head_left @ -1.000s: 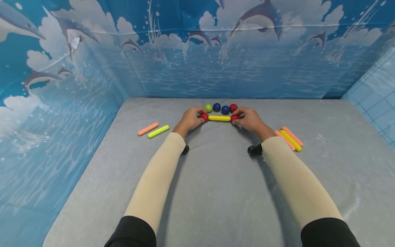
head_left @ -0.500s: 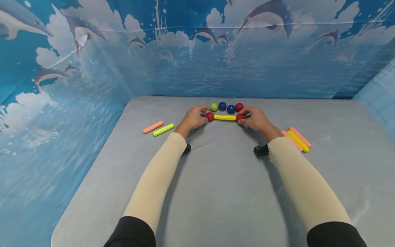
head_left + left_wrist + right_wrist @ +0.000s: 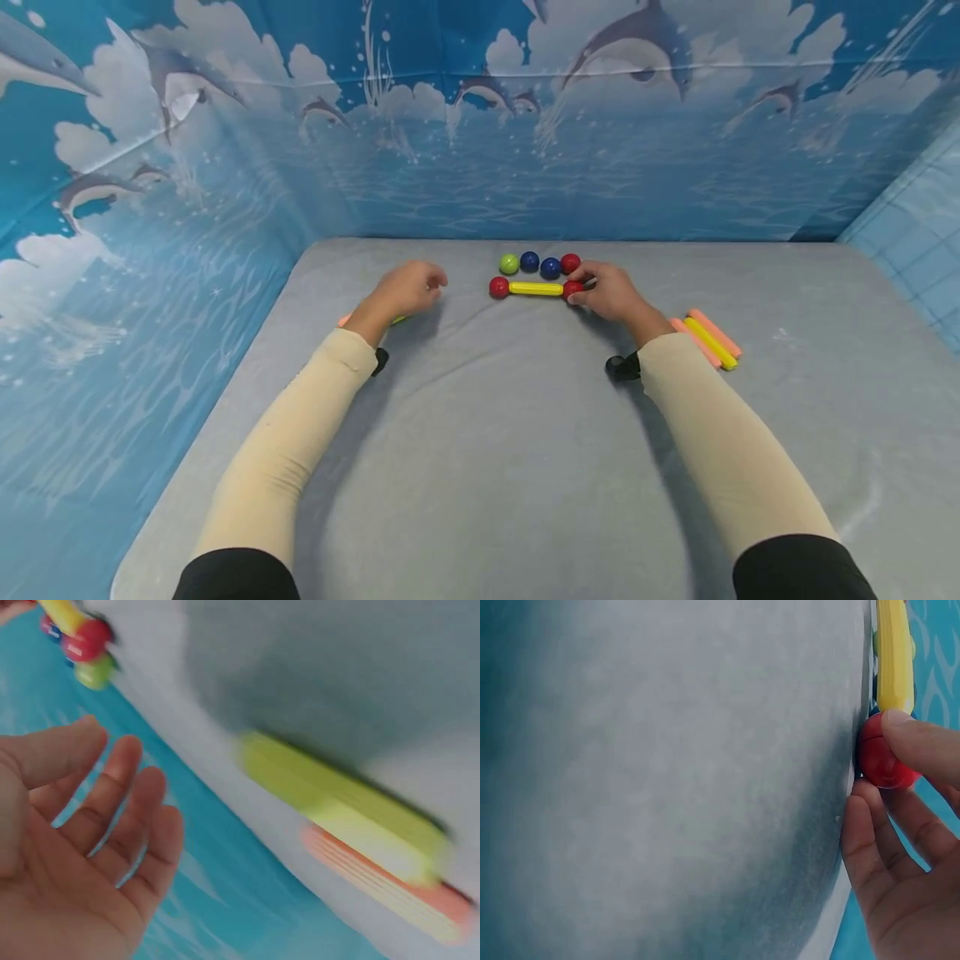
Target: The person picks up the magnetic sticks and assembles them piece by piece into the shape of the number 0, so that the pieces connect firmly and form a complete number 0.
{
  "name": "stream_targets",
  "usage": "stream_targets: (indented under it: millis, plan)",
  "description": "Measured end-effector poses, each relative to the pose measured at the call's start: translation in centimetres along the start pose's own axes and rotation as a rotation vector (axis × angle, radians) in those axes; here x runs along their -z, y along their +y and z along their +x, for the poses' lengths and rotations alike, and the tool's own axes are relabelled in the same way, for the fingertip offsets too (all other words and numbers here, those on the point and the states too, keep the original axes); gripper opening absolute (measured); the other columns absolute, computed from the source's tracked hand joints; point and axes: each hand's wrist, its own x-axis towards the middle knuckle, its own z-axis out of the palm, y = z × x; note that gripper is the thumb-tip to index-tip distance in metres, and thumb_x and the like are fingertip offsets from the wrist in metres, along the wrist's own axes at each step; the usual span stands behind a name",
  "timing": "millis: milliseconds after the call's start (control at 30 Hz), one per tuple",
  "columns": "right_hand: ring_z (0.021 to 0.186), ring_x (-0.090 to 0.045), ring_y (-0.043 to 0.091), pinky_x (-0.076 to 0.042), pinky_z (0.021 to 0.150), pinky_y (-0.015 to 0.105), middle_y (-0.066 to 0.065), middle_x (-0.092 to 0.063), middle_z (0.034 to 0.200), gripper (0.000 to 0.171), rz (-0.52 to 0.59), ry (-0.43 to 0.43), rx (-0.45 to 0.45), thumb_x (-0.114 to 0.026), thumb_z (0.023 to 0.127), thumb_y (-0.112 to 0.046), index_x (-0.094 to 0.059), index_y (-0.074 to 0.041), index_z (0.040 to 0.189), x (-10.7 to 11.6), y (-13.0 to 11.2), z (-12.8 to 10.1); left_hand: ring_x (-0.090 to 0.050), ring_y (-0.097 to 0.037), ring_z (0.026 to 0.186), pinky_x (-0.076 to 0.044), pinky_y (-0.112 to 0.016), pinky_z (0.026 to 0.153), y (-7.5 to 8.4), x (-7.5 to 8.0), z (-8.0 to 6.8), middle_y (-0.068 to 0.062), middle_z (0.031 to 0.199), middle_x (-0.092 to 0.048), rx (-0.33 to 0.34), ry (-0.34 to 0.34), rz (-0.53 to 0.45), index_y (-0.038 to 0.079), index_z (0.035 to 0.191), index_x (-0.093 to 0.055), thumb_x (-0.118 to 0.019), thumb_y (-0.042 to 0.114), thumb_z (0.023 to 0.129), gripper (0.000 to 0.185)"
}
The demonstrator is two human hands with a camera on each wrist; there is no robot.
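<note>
A yellow rod point(image 3: 536, 288) lies on the grey table with a red ball at each end. My right hand point(image 3: 609, 292) pinches the right red ball point(image 3: 885, 754) between thumb and fingers. The left red ball point(image 3: 498, 287) is free of any hand. My left hand point(image 3: 411, 287) is off to the left, holding nothing, its fingers loosely bent in the left wrist view. Below and beyond it lie a lime-green stick point(image 3: 341, 802) and an orange stick point(image 3: 390, 881), both mostly hidden behind the left hand in the head view.
Behind the yellow rod sit a green ball point(image 3: 509, 264), two blue balls point(image 3: 551, 267) and another red ball point(image 3: 570, 263). By my right forearm lie two orange sticks point(image 3: 715, 332) with a yellow stick point(image 3: 711, 343) between them. A dolphin-print curtain point(image 3: 480, 167) rises behind the table's back edge.
My left hand has let go of the left red ball and moved left, over the lime-green and orange sticks. My right hand still pinches the right red ball.
</note>
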Motion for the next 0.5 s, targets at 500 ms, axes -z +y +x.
stream_targets:
  millis: [500]
  plan:
    - [0.121,-0.054,0.037,-0.054,0.090,0.045,0.019,-0.053,0.138,0.029,0.002,0.003,-0.017,-0.066,0.095,-0.011,-0.059,-0.007,0.123,-0.3,-0.1,0.4,-0.062,-0.033,0.109,-0.051,-0.047,0.093,-6.2,-0.9,-3.6,-0.017,0.122,-0.068,0.095,0.023,0.034,0.006,0.122,-0.070,-0.054,0.011,0.097,0.029]
